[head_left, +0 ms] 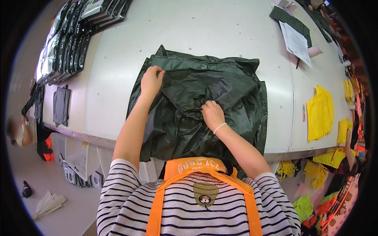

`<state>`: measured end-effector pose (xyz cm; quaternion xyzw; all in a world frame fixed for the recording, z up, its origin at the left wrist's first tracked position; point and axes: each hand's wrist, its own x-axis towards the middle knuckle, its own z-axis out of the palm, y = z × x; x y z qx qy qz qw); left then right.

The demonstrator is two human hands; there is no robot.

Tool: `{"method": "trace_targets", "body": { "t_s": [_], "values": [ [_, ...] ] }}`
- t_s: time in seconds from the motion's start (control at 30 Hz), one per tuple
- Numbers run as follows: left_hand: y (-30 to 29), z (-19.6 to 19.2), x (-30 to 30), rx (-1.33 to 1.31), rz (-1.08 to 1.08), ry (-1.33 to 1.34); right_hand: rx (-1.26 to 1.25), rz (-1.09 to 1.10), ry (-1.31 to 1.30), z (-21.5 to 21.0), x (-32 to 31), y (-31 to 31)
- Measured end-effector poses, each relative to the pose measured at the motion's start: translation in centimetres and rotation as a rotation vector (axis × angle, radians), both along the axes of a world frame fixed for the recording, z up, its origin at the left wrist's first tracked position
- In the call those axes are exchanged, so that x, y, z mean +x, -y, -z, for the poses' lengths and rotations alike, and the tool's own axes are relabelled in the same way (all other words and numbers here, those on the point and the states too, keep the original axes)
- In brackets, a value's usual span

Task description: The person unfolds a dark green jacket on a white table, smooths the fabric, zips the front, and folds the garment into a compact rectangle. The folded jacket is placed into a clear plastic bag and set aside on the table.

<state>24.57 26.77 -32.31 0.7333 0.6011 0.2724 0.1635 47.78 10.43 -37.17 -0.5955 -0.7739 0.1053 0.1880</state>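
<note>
Your left hand [151,80] pinches the garment's [236,90] upper fold; your right hand [213,114] grips its middle. It lies on the white tabletop [118,78], hanging over the near edge, free space around.

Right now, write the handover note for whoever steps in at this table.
Left hand: pinching the upper left edge of the dark green raincoat.
Right hand: gripping a bunched fold near its middle.
The raincoat lies spread on the white table, partly folded, its near edge hanging over the front.
Done: packed dark pieces stacked far left.
Left: this one is still wrinkled and unfinished.
</note>
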Motion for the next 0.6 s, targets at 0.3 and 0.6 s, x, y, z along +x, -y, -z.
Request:
{"method": "trace_targets", "body": {
  "t_s": [0.3,0.6],
  "values": [
    [-0.9,-4.3,0.3,-0.142,-0.056,-0.077,0.109,-0.49,-0.12,-8.9,1.0,4.1],
    [13.8,1.7,7.4,0.036,0.608,-0.332,0.115,0.161,-0.023,-6.4,0.2,-0.9]
  ]
}}
